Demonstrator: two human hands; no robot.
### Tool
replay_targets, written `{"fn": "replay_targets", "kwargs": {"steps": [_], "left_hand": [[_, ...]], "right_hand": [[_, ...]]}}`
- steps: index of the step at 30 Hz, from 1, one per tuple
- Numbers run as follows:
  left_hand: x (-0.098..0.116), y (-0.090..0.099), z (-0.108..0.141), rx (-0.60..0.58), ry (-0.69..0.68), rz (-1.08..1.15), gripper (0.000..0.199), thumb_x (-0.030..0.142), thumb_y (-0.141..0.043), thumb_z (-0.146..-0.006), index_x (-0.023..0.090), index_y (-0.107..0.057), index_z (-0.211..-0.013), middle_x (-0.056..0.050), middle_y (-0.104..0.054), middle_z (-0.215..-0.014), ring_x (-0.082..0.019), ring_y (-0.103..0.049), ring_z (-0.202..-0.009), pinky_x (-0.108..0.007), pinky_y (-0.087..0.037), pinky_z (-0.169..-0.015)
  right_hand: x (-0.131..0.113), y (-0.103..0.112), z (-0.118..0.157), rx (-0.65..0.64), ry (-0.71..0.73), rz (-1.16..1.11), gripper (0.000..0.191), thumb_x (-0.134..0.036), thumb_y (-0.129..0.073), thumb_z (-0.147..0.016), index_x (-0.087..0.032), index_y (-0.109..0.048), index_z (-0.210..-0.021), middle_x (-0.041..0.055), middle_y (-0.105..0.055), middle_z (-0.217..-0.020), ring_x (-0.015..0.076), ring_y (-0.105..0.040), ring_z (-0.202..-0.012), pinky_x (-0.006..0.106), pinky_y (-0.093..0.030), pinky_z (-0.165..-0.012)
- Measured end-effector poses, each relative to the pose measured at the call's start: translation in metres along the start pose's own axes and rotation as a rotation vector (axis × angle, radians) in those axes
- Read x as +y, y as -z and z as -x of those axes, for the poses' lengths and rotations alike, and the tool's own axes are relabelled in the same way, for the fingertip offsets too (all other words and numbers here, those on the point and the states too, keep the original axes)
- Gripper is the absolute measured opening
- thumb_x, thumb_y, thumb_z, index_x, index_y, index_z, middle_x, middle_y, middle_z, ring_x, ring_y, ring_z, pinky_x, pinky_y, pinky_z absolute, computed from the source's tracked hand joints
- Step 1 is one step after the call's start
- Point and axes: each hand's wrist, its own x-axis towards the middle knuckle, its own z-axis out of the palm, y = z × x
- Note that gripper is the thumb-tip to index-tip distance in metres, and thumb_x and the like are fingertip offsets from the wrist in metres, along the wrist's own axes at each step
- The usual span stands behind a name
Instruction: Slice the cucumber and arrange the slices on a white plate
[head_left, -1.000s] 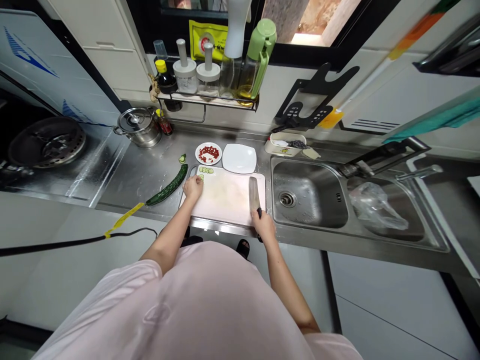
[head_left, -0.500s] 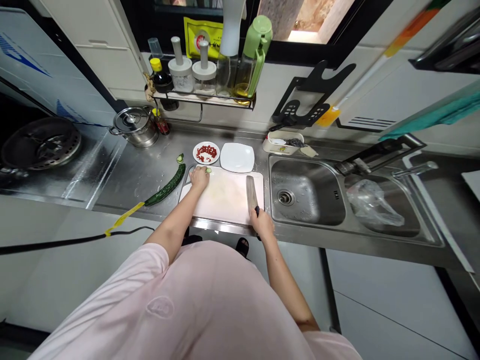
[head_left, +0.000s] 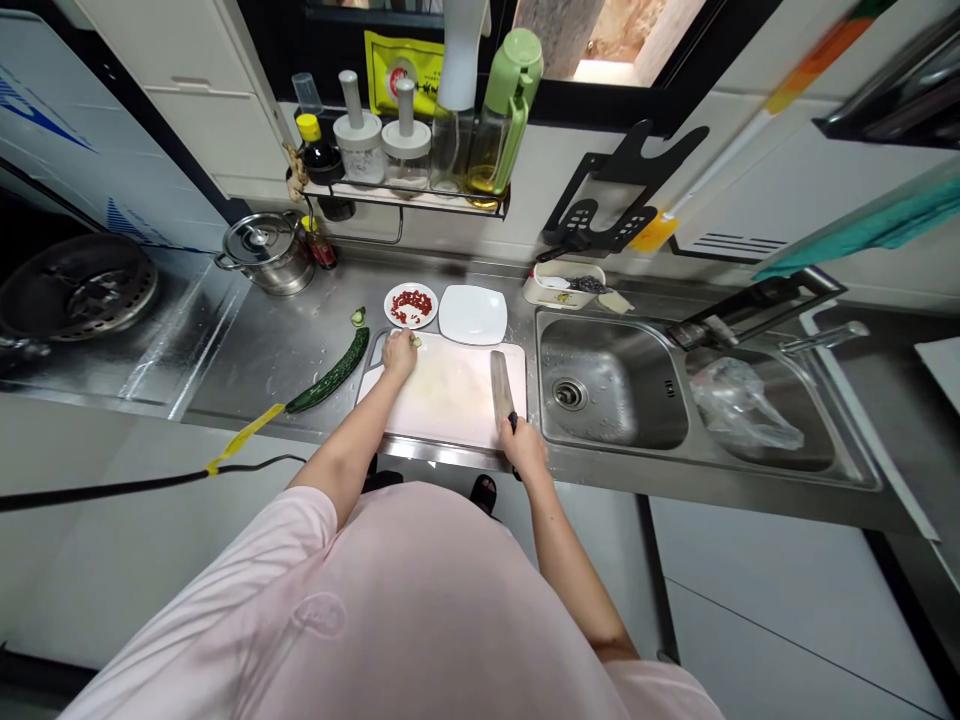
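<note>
My left hand (head_left: 399, 355) is closed at the upper left of the white cutting board (head_left: 457, 390), with a small pale green cucumber piece (head_left: 415, 342) at its fingertips. My right hand (head_left: 525, 448) grips the black handle of a knife (head_left: 500, 383), whose blade lies over the board's right side and points away from me. A long dark green cucumber (head_left: 330, 375) rests on the steel counter left of the board, with small cucumber bits (head_left: 358, 316) just above it. Behind the board stand a plate of chopped red pieces (head_left: 410, 321) and a bare white plate (head_left: 473, 315).
A double sink (head_left: 615, 425) with a plastic bag (head_left: 742, 405) is on the right. A lidded pot (head_left: 268, 255) and a wok (head_left: 79, 290) stand left. Above the counter hangs a rack (head_left: 405, 198) of jars and bottles. A caddy (head_left: 564, 290) sits behind the sink.
My left hand's fingers have drawn together more tightly near the small cucumber piece. My right hand and the knife stay nearly where they were.
</note>
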Motion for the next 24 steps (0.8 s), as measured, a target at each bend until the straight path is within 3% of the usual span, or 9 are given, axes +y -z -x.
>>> {"fn": "replay_targets", "kwargs": {"steps": [5,10,16,24], "left_hand": [[0.004,-0.002,0.0,-0.027,0.079,0.226,0.011,0.023,-0.056,-0.079,0.021,-0.061,-0.088,-0.003,-0.064,-0.082,-0.016,-0.056,-0.08,-0.026,-0.039,-0.073],[0.006,-0.005,0.01,-0.18,0.142,0.413,0.018,0.022,-0.061,-0.071,0.02,-0.065,-0.088,0.001,-0.064,-0.074,-0.012,-0.056,-0.07,-0.023,-0.041,-0.068],[0.005,-0.01,0.029,-0.301,0.061,0.373,0.019,0.017,-0.059,-0.071,0.02,-0.069,-0.086,-0.001,-0.068,-0.079,-0.012,-0.059,-0.072,-0.022,-0.043,-0.069],[0.009,-0.012,0.044,-0.231,-0.091,0.23,0.021,0.016,-0.053,-0.077,0.021,-0.07,-0.089,-0.004,-0.069,-0.087,-0.017,-0.06,-0.083,-0.027,-0.044,-0.079]], "right_hand": [[0.0,0.002,0.001,-0.004,0.004,0.007,0.052,-0.051,-0.027,-0.092,-0.015,-0.059,-0.112,0.0165,-0.064,-0.105,0.0286,-0.06,-0.101,0.036,-0.044,-0.082],[-0.001,0.003,0.001,-0.015,0.004,0.01,0.051,-0.05,-0.027,-0.093,-0.015,-0.059,-0.112,0.0158,-0.064,-0.105,0.0273,-0.06,-0.101,0.034,-0.043,-0.081],[-0.005,0.006,0.003,-0.021,0.019,0.056,0.052,-0.051,-0.026,-0.093,-0.016,-0.058,-0.113,0.0151,-0.065,-0.105,0.0256,-0.06,-0.1,0.032,-0.042,-0.08],[-0.015,0.014,0.025,-0.062,0.222,0.139,0.05,-0.053,-0.024,-0.094,-0.019,-0.058,-0.11,0.0115,-0.066,-0.101,0.0228,-0.061,-0.097,0.028,-0.04,-0.075]]}}
